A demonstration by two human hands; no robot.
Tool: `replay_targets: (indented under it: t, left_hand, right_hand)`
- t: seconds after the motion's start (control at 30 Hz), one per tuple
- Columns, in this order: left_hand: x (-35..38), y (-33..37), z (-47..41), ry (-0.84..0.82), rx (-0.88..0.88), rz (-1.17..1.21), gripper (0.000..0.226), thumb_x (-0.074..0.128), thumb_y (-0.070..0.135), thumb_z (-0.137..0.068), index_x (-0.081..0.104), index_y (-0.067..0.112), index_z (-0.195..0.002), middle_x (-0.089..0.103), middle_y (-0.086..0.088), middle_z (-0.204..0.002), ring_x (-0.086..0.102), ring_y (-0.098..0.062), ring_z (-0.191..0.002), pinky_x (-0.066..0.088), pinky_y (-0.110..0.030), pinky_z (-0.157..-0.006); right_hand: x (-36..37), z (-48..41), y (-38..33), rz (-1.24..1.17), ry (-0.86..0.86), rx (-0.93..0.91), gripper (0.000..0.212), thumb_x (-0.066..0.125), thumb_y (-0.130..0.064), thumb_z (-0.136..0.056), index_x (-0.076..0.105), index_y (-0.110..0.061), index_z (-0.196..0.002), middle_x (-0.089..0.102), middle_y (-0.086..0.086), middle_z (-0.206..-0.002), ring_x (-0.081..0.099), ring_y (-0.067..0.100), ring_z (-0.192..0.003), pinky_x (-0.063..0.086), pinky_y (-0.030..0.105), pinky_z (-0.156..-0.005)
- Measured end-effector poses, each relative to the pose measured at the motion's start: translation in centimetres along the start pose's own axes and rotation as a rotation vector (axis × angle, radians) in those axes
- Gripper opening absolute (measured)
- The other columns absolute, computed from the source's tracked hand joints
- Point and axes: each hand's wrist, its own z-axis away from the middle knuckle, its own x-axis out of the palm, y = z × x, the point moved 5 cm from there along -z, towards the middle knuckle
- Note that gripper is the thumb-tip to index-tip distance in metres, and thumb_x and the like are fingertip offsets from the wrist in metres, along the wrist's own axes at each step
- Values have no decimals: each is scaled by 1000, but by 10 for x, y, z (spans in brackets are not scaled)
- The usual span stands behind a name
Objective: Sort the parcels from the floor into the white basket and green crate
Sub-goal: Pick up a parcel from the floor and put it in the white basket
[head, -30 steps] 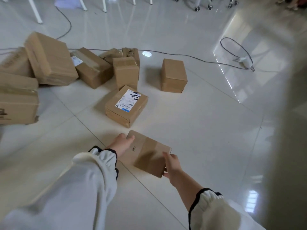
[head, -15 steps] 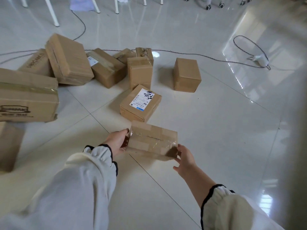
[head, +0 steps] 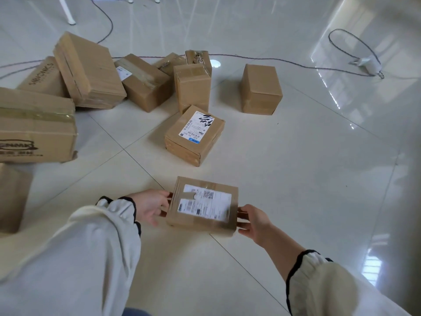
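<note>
Fingers (head: 168, 196) of the left hand (head: 149, 208) are curled onto one short end of the small flat brown cardboard parcel (head: 204, 206). The right hand (head: 256, 221) clamps the opposite end, fingertips (head: 242, 212) hooked on the edge. Two narrow grips, one each side, white shipping label facing up.

The parcel sits just on the near side of the square brown cardboard box with the scribbled white label (head: 194, 135), apart from it. It looks lifted a little clear of the glossy pale tiled floor (head: 296, 179).

By the look of it this one is light: thin, rigid card that should keep its shape under a squeeze. The clear tape across the top shines and may be slick, so the bare cardboard ends are the sensible hold, exactly where the hands are. I'd keep it level and spare the corners.

Beyond the scribbled box and to its left lies a heap of brown cardboard boxes (head: 91, 71). Beyond and to its right stands a lone plain brown cardboard box (head: 260, 90). The white basket and green crate are not in view.
</note>
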Motion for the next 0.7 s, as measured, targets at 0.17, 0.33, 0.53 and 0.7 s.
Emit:
replay_targets:
  t: [0.17, 0.33, 0.53, 0.7]
  left_hand:
    - [-3, 2, -7, 8, -6, -12, 42, 33, -3, -95, 55, 25, -117, 57, -5, -126, 56, -26, -103, 32, -48, -104]
    - [-3, 1, -13, 35, -5, 80, 37, 28, 3, -99, 52, 25, -117, 49, -4, -137, 52, -27, -107, 26, -52, -108]
    - [-7, -8, -20, -52, -75, 102, 40, 26, 47, -101, 46, 21, -125, 58, -11, -117, 57, -34, -108, 27, -58, -105]
    - [-9, -9, -29, -23, -107, 149, 61, 20, 69, -91, 44, 23, -123, 56, -17, -127, 60, -38, -106, 29, -60, -103]
  right_hand:
    - [4, -3, 0, 62, 9, -3, 23, 43, -21, -95, 54, -10, -112, 64, 11, -91, 62, 30, -87, 47, 36, -78]
    - [5, -4, 1, 50, 19, -7, 26, 42, -22, -96, 56, -10, -114, 64, 13, -95, 63, 28, -83, 48, 35, -73]
    - [5, -13, -7, -250, -10, -68, 25, 42, -21, -95, 56, -11, -113, 65, 6, -103, 59, 21, -84, 46, 32, -77]
    - [10, -11, -5, -119, 45, -104, 21, 43, -22, -94, 64, -17, -92, 66, -4, -93, 56, 14, -75, 41, 30, -75]
